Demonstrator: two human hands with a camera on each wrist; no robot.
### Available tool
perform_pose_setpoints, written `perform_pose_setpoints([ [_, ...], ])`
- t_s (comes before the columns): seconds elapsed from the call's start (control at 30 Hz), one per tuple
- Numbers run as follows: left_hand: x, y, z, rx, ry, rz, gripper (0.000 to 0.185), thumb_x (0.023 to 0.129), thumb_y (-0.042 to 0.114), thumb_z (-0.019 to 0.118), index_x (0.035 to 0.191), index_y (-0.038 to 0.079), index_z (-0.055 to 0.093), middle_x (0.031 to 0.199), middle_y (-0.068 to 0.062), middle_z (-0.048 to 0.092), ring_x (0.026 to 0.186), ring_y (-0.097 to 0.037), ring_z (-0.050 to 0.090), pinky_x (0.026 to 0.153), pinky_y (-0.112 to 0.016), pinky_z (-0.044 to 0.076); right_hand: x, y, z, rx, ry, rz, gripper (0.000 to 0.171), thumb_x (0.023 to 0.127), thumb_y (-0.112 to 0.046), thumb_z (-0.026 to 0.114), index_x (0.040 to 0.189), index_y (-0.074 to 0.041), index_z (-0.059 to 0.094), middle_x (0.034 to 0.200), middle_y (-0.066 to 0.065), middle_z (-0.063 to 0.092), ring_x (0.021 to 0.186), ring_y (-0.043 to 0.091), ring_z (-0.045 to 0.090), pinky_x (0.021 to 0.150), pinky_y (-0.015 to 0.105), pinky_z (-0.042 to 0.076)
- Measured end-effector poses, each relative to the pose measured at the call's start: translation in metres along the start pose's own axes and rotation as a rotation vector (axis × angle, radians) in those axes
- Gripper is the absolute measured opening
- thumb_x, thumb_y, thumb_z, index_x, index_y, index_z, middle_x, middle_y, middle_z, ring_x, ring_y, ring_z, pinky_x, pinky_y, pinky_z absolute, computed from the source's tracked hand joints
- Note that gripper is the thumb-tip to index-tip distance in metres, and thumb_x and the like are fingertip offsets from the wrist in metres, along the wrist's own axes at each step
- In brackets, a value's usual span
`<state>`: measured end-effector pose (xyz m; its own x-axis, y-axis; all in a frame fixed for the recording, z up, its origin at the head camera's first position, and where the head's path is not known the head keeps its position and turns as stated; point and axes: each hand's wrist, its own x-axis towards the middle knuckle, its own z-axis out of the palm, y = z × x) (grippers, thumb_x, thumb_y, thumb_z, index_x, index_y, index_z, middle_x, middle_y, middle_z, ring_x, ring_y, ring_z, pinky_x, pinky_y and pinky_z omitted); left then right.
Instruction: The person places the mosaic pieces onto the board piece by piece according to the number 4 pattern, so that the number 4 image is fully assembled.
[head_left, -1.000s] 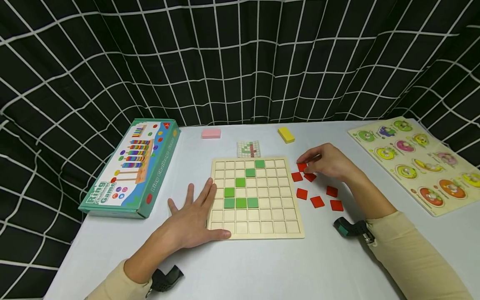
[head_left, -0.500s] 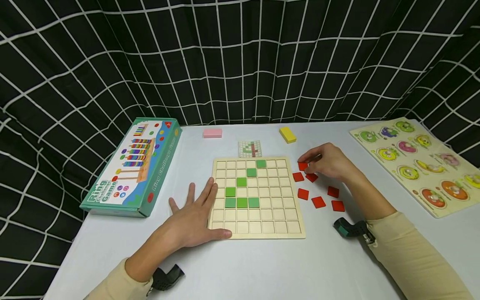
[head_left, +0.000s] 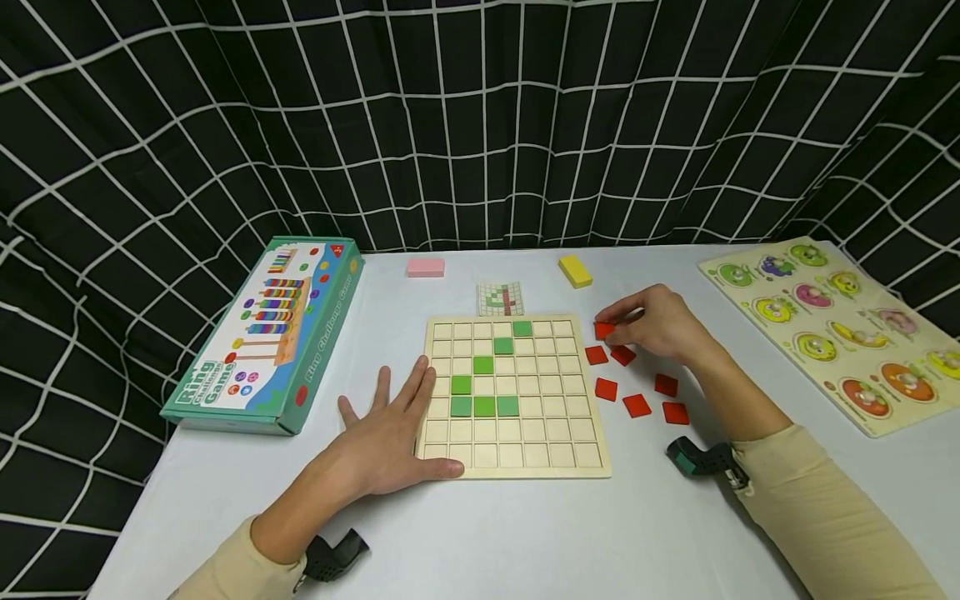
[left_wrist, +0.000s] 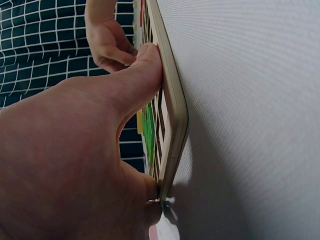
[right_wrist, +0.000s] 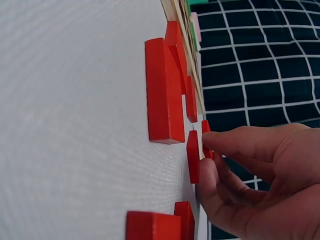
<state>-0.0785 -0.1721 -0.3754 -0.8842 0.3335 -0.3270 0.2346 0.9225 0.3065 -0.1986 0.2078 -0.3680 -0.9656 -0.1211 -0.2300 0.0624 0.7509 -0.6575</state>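
Note:
A wooden grid board point(head_left: 570, 433) lies mid-table with several green tiles point(head_left: 483, 406) set in it. My left hand point(head_left: 390, 433) lies flat with straight fingers at the board's left edge. In the left wrist view the thumb point(left_wrist: 135, 85) presses against the board rim point(left_wrist: 172, 115). My right hand point(head_left: 656, 325) is just right of the board's far corner and pinches a red tile point(head_left: 603, 331) between thumb and fingertips. The right wrist view shows that red tile point(right_wrist: 205, 131) at the fingertips point(right_wrist: 235, 142). Several loose red tiles point(head_left: 636, 405) lie on the table nearby.
A green ring-game box point(head_left: 262, 333) sits at the left. A pink block point(head_left: 425, 267), a small pattern card point(head_left: 500, 297) and a yellow block point(head_left: 574, 270) lie beyond the board. A fruit peg puzzle point(head_left: 832, 325) lies at the right. A black gridded curtain point(head_left: 480, 125) backs the table.
Almost nothing. The right hand's fingertips have stayed at the red tile and tipped it up slightly. The left hand has not moved.

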Motion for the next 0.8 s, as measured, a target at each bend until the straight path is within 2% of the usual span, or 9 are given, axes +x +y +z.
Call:
perform_pose_setpoints([
  [0.33, 0.001, 0.0, 0.0, 0.002, -0.002, -0.001, 0.125, 0.081, 0.078, 0.07, 0.169, 0.015, 0.008, 0.177, 0.003, -0.005, 0.159, -0.051, -0.002, 0.1, -0.094, 0.006, -0.004, -0.003, 0.0, 0.045, 0.026, 0.011, 0.038, 0.087, -0.018, 0.082, 0.124, -0.01, 0.078, 0.12, 0.017, 0.073, 0.105, 0.03, 0.06, 0.078, 0.032, 0.054],
  [0.6, 0.001, 0.0, -0.001, 0.003, -0.004, -0.003, 0.125, 0.081, 0.078, 0.069, 0.169, 0.014, 0.007, 0.177, 0.003, -0.006, 0.159, -0.051, -0.003, 0.1, -0.094, 0.006, -0.004, -0.007, 0.001, 0.127, -0.005, 0.01, 0.037, 0.088, -0.019, 0.084, 0.123, -0.009, 0.078, 0.115, 0.015, 0.077, 0.101, 0.028, 0.066, 0.077, 0.031, 0.055],
  [0.8, -0.001, -0.001, -0.001, 0.003, -0.008, -0.011, 0.125, 0.081, 0.078, 0.07, 0.169, 0.014, 0.007, 0.177, 0.003, -0.007, 0.159, -0.05, -0.003, 0.1, -0.094, 0.006, -0.004, -0.014, 0.004, 0.187, -0.033, 0.026, 0.037, 0.087, -0.018, 0.085, 0.123, -0.01, 0.078, 0.113, 0.011, 0.078, 0.1, 0.026, 0.067, 0.084, 0.035, 0.051],
])
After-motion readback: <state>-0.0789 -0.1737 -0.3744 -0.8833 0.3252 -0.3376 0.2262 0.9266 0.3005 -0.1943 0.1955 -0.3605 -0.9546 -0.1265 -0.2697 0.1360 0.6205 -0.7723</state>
